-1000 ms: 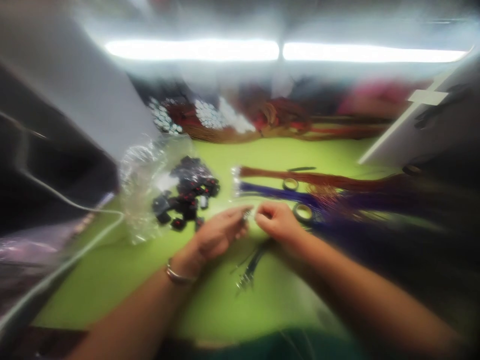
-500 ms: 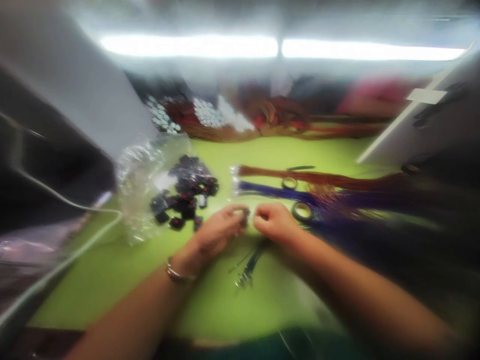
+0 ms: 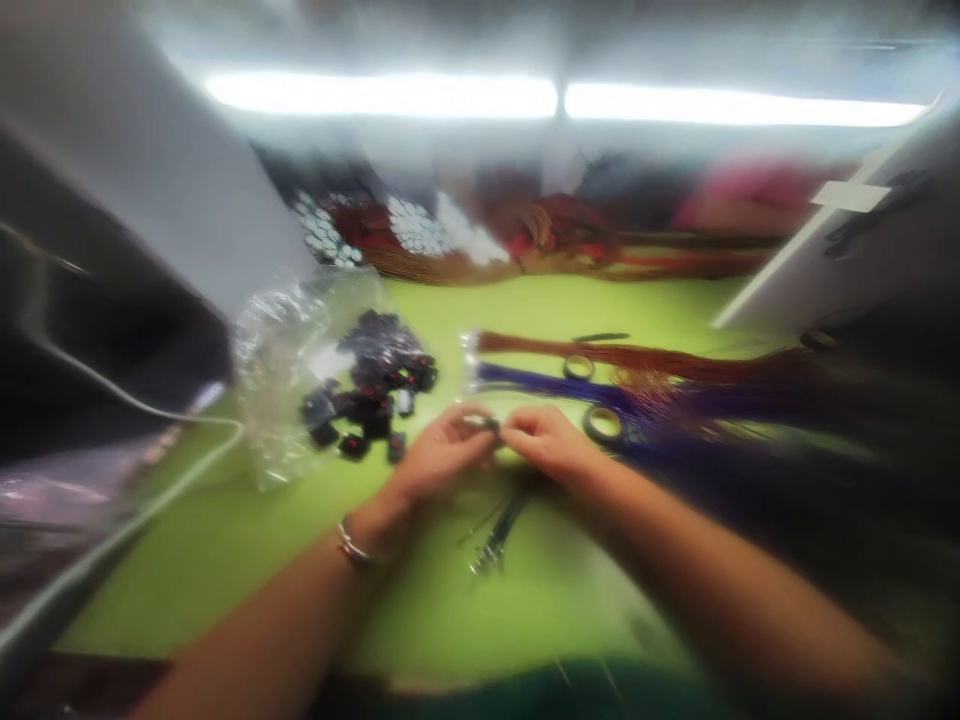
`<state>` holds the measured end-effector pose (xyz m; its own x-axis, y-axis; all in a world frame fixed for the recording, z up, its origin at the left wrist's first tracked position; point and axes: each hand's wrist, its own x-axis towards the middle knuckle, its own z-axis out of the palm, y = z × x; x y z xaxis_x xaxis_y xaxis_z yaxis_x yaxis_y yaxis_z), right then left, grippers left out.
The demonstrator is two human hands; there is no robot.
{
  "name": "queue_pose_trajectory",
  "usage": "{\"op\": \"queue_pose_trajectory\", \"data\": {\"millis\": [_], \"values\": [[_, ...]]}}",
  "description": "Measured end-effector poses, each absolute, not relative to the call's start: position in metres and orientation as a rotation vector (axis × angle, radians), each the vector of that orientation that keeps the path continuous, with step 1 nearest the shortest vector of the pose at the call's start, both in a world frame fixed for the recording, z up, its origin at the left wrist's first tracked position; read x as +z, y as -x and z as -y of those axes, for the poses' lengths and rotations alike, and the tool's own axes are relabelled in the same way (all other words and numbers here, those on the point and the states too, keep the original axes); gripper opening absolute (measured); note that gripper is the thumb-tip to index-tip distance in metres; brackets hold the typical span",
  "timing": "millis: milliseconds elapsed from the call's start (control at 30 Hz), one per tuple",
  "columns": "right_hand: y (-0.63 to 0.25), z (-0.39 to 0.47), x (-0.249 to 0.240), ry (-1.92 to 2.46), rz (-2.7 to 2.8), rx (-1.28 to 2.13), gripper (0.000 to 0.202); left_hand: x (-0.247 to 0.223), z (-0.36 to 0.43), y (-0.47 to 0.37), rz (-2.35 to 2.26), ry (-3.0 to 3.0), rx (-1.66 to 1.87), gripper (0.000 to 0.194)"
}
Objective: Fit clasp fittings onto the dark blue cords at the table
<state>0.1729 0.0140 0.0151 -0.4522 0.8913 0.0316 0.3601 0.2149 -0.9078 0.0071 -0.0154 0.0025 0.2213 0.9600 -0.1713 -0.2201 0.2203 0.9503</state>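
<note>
My left hand point(image 3: 448, 445) is closed in a pinch on a small dark piece, which looks like one of the black connectors point(image 3: 371, 400) heaped to its left. Opposite it, my right hand point(image 3: 551, 438) is pinched shut, fingertips meeting the piece; what lies between them is too small and blurred to name. Beneath the hands a short bundle of dark wires point(image 3: 495, 540) with metal-looking ends lies on the green tabletop point(image 3: 300, 580). The connectors spill from a clear plastic bag point(image 3: 274, 380).
Blue wires point(image 3: 540, 380) and reddish-brown wires point(image 3: 540, 345) run rightward beyond my hands. Two tape rolls, one larger point(image 3: 604, 424) and one smaller point(image 3: 578, 367), rest by them. More brown wire bundles point(image 3: 450, 265) lie at the back. A white cable point(image 3: 187, 465) crosses the left side.
My right hand has shifted slightly left, so its fingertips now meet the piece in my left hand. The left wrist has turned a little. Things on the table stay put.
</note>
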Motion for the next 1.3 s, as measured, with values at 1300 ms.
{"op": "queue_pose_trajectory", "data": {"millis": [1300], "values": [[-0.133,-0.066,0.015,1.526,2.515,0.278,0.019,-0.013,0.01,0.005,-0.964,-1.363,0.834,0.023]]}}
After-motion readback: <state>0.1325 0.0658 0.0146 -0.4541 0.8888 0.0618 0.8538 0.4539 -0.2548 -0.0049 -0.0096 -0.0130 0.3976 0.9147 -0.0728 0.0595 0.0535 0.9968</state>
